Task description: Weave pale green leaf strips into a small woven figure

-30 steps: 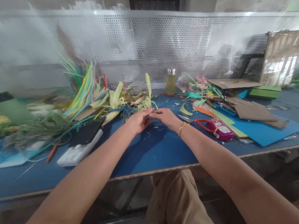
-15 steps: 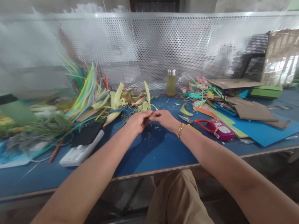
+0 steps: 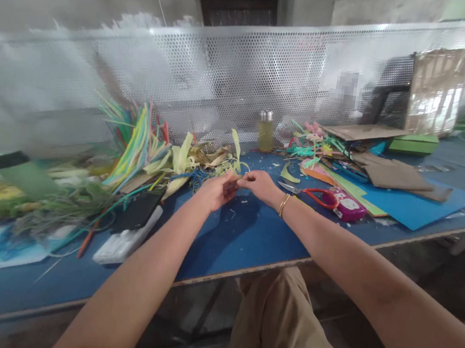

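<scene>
My left hand (image 3: 215, 190) and my right hand (image 3: 261, 187) meet fingertip to fingertip above the blue tabletop. The left fingers are closed on a pale green strip of husk (image 3: 236, 144), whose long end stands up behind the hand. My right thumb and forefinger pinch at the same spot; what lies between them is too small to make out. Behind the left hand lies a heap of dried pale husks (image 3: 182, 155) with blue strands (image 3: 196, 178). Scissors with red handles (image 3: 319, 196) lie to the right of my right hand.
A purple packet (image 3: 349, 206) touches the scissors. Farther right are blue paper (image 3: 420, 207) and cardboard pieces (image 3: 399, 174). A bottle (image 3: 266, 134) stands before the perforated metal screen (image 3: 244, 84). Leftward are coloured stems (image 3: 135, 147), a black phone (image 3: 137, 210) and a white box (image 3: 120, 247).
Both hands have shifted slightly right, and the upright husk strip has moved with them. The fingertips stay together, with the left fingers curled a little more. The view has tilted slightly.
</scene>
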A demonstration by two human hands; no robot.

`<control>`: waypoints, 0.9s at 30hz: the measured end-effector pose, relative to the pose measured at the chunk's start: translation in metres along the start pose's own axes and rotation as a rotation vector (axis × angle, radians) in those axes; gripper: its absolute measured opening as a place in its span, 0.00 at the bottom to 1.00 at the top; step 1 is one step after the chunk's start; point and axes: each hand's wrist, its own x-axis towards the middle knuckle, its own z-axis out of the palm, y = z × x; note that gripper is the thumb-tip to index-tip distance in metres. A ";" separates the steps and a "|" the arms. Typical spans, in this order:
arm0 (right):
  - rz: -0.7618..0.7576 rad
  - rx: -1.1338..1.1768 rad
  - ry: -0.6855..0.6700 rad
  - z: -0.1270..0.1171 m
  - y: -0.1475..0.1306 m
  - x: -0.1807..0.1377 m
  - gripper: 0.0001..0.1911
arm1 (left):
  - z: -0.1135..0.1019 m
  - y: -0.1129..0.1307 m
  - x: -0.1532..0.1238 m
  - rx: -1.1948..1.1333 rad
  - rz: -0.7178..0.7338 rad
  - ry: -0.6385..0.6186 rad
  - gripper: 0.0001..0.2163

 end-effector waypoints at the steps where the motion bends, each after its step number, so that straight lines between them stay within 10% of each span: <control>1: -0.009 -0.033 0.007 -0.001 0.000 0.000 0.12 | -0.001 -0.001 0.000 0.012 0.016 0.007 0.06; 27: -0.340 -0.402 -0.095 -0.005 -0.010 -0.005 0.07 | 0.001 -0.007 0.008 -0.014 0.105 0.088 0.07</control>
